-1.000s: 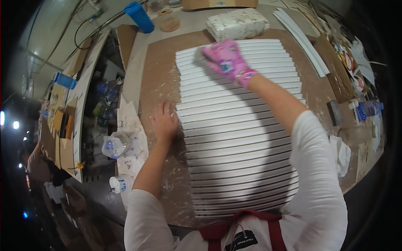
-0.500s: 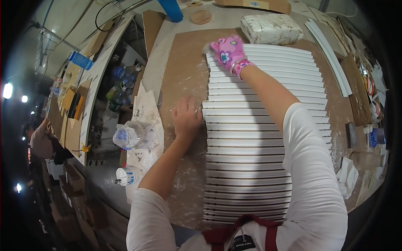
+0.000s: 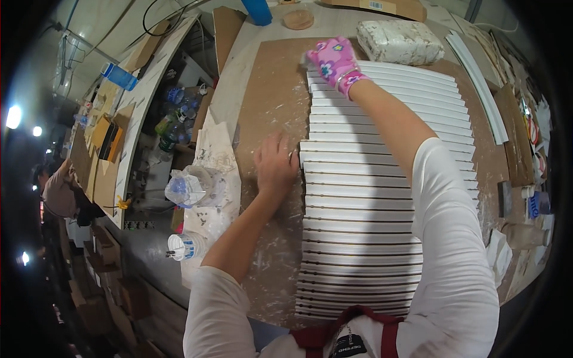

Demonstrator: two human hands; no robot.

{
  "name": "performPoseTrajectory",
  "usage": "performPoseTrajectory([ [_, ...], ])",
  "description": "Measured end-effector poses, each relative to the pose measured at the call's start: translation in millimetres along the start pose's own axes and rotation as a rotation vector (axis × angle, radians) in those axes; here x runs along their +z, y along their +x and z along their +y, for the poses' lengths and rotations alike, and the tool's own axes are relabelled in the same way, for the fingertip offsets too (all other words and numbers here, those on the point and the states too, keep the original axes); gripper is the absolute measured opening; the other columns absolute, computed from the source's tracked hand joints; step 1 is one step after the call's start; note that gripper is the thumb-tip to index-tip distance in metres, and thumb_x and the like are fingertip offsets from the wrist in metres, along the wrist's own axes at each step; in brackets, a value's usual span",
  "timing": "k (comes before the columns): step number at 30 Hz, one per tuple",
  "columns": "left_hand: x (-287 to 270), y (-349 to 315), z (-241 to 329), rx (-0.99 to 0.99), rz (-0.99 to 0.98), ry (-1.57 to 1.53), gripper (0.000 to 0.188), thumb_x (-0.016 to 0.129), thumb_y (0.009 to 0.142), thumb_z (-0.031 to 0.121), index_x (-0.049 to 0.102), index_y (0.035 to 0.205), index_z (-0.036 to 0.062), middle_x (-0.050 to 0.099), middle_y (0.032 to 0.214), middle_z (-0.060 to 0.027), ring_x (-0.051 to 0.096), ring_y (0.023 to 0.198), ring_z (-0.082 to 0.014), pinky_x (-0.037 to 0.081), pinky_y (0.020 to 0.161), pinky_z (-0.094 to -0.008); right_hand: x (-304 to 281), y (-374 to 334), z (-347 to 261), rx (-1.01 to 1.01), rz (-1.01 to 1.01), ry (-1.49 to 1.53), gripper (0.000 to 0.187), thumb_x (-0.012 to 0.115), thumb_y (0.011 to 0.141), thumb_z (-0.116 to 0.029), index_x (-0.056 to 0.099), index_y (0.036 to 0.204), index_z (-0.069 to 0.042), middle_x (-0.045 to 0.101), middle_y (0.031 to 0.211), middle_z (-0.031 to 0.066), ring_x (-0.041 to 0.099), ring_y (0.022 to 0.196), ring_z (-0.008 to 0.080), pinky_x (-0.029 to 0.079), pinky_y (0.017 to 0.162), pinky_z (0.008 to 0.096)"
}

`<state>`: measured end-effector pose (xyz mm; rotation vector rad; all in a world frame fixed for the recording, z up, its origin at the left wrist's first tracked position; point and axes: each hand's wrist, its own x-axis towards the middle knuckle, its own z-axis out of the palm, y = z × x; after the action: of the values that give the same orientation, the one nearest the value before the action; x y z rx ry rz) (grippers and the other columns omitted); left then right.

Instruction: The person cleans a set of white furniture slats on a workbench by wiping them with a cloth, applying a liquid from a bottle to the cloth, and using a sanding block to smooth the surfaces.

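Observation:
Long white strips (image 3: 358, 179) lie side by side in a row on a brown board (image 3: 268, 77), running from near my body to the far end. My right hand (image 3: 334, 59), in a pink flowered glove, is at the far left corner of the row. Its fingers are bent round something small and whitish, mostly hidden by the glove. Bare and flat on the board, my left hand (image 3: 277, 164) rests just left of the strips' ends, its fingers stretched out. Nothing is held in it.
A white-wrapped block (image 3: 400, 43) sits past the far strips. On the left stand a plastic-covered container (image 3: 194, 186) and a white cup (image 3: 184, 246). Long white pieces (image 3: 477, 83) lie along the right. A person (image 3: 62, 191) is at the far left.
The view has shifted, so the scene sits slightly further right. My right hand stays at the far left corner of the strips; my left hand remains on the board, now less blurred.

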<state>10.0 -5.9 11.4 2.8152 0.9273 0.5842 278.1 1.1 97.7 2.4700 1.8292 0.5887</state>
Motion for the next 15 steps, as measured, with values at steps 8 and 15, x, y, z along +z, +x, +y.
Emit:
performPoseTrajectory([
  [8, -3, 1, 1, -0.011, -0.005, -0.025, 0.044, 0.059, 0.082, 0.021, 0.054, 0.124, 0.0075, 0.049, 0.131, -0.0095, 0.043, 0.123, -0.0287, 0.028, 0.105, -0.0456, 16, -14, 21, 0.207, -0.004, 0.163, 0.030, 0.063, 0.083, -0.027, 0.059, 0.111, -0.018, 0.062, 0.103, 0.0094, 0.062, 0.092, 0.0276, 0.045, 0.085, 0.0427],
  [15, -1, 0, -1, -0.038, -0.010, -0.026, 0.043, 0.058, 0.083, 0.021, 0.054, 0.124, 0.0095, 0.048, 0.133, -0.0083, 0.043, 0.125, -0.0275, 0.029, 0.105, -0.0453, 18, -42, 23, 0.215, 0.036, 0.220, 0.028, 0.059, 0.084, -0.031, 0.059, 0.107, -0.016, 0.063, 0.101, 0.0101, 0.063, 0.091, 0.0310, 0.047, 0.081, 0.0437],
])
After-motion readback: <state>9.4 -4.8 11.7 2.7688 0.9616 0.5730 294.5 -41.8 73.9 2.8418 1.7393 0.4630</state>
